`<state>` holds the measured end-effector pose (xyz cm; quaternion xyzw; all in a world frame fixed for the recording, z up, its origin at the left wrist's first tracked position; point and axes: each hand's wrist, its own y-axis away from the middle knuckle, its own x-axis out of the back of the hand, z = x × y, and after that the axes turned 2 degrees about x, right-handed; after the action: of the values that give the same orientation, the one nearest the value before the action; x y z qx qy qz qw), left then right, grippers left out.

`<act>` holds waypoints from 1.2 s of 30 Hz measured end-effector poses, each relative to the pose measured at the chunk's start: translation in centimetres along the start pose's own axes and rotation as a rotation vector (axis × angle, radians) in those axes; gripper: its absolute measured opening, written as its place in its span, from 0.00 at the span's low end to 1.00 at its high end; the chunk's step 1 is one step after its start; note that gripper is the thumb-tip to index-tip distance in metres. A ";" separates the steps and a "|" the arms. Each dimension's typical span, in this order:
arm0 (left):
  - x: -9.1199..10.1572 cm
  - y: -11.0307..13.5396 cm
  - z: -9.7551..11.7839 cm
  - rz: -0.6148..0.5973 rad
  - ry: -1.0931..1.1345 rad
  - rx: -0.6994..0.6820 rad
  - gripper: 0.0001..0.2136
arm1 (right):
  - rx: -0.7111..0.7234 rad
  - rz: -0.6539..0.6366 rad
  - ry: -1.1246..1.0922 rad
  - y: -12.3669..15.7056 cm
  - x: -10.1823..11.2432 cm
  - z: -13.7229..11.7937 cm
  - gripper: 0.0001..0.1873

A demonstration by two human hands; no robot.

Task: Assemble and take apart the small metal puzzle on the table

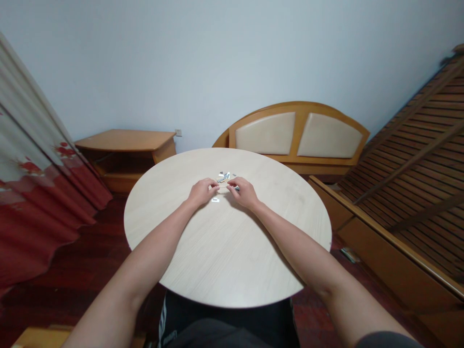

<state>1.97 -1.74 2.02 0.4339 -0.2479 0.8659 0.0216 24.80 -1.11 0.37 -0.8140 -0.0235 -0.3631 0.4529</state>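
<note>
My left hand point(202, 192) and my right hand point(244, 192) meet over the middle of the round table point(217, 251), fingertips pinched and facing each other. Between them stretches a thin pale strip point(223, 187), gripped at each end; its kind is too small to make out. Just beyond the fingers lies a small heap of flat pieces point(224, 177), some white and some bluish-grey. One white piece with a dark mark point(215, 199) rests on the tabletop, nearer to me and just below my left fingertips. Something small and dark shows beside my right fingers.
A wooden cabinet point(126, 140) stands at the back left, near a red and white curtain point(54, 203). Behind the table is a padded headboard point(266, 134). A wooden bed frame with slats point(409, 140) leans along the right side.
</note>
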 end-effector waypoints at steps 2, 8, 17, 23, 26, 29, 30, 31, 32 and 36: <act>0.0 -0.1 -0.5 0.016 -0.028 0.064 0.07 | -0.009 0.013 0.001 0.0 0.0 0.0 0.08; -0.3 -0.1 -1.4 -0.005 -0.084 0.171 0.08 | -0.015 -0.026 -0.006 0.1 -0.1 0.1 0.09; -1.2 -0.2 -1.8 -0.024 -0.096 0.221 0.09 | -0.039 -0.069 0.017 0.2 -0.2 0.3 0.09; -1.5 -0.2 -2.1 -0.041 -0.093 0.217 0.09 | -0.055 -0.122 0.036 0.2 -0.4 0.2 0.08; -1.6 -0.3 -2.4 -0.036 -0.096 0.206 0.10 | -0.039 -0.169 0.053 0.4 -0.6 0.2 0.09; -1.6 -0.3 -2.7 -0.035 -0.090 0.211 0.10 | 0.013 -0.231 0.072 0.5 -1.0 0.2 0.10; -1.6 -0.4 -2.7 -0.036 -0.086 0.211 0.09 | 0.037 -0.252 0.079 0.5 -1.1 0.2 0.11; -1.6 -0.4 -2.7 -0.038 -0.084 0.212 0.09 | 0.061 -0.272 0.087 0.4 -1.3 0.1 0.11; -1.6 -0.4 -2.7 -0.041 -0.085 0.213 0.09 | 0.082 -0.290 0.092 0.4 -1.4 0.1 0.12; -1.5 -0.5 -2.7 -0.061 -0.094 0.222 0.10 | 0.128 -0.329 0.091 0.4 -1.5 0.0 0.13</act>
<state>1.00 0.18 -0.29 0.4811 -0.1381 0.8656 -0.0117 23.81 -0.91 -0.85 -0.7514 -0.1589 -0.4665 0.4388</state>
